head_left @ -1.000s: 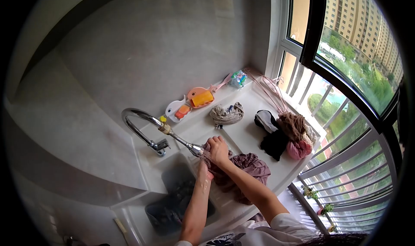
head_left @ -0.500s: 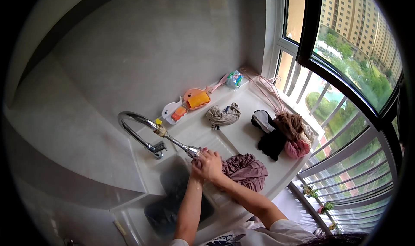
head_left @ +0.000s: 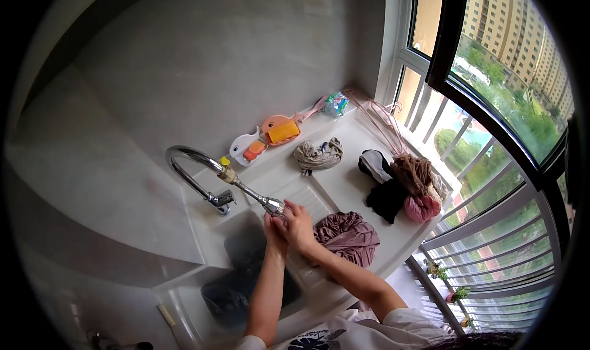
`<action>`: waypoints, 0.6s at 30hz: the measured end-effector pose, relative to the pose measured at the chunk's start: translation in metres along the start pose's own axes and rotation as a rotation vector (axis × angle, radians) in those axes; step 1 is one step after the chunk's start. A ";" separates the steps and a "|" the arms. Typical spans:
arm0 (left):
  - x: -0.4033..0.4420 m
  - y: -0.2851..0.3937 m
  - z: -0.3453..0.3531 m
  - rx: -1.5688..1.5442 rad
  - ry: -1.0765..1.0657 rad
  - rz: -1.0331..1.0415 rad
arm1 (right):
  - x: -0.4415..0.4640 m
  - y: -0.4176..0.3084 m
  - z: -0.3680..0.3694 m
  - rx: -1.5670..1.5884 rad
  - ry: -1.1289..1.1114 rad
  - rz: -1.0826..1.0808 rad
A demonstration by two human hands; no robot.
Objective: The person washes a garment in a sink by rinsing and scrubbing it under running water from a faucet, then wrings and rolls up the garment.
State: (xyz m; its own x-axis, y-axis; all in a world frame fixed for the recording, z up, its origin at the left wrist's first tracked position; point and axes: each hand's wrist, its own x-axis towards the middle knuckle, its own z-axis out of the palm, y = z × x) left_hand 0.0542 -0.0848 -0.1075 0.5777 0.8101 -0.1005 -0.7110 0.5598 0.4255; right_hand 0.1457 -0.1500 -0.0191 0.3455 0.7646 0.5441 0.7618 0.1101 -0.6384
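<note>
Under the chrome faucet nozzle (head_left: pixel 274 207), my two hands are close together at the sink. My left hand (head_left: pixel 275 234) is raised beside the nozzle with its fingers stretched upward, partly covered by the other hand. My right hand (head_left: pixel 297 228) lies against it, fingers extended near the nozzle's mouth; I see nothing held in either. Just right of my right wrist, a crumpled mauve satiny garment (head_left: pixel 348 238) rests on the ribbed washboard side. Below my left forearm is the basin (head_left: pixel 236 298), with dark water or dark cloth in it.
A twisted beige cloth (head_left: pixel 319 155), a black garment (head_left: pixel 386 201), a brown one (head_left: pixel 413 175) and a pink one (head_left: pixel 422 208) lie on the counter. Fish-shaped soap holders (head_left: pixel 280 130), a plastic packet (head_left: pixel 336 104) and pink hangers (head_left: pixel 384 125) line the back edge. Window railings stand right.
My hands were clasped tightly together under the nozzle; now they have loosened, with fingers straighter and the palms partly apart. The view has shifted slightly.
</note>
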 end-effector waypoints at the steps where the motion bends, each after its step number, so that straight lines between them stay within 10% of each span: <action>1: 0.000 0.000 -0.005 -0.022 -0.090 -0.020 | -0.020 -0.025 -0.010 -0.069 -0.032 -0.122; 18: -0.001 -0.022 0.024 0.017 0.111 -0.033 | 0.015 -0.003 -0.010 0.020 -0.053 -0.258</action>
State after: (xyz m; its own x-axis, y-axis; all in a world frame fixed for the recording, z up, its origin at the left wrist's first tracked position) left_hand 0.0788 -0.1025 -0.0954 0.5523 0.8058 -0.2135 -0.6846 0.5846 0.4354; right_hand 0.1541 -0.1455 -0.0034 0.1114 0.7415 0.6617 0.8099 0.3181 -0.4929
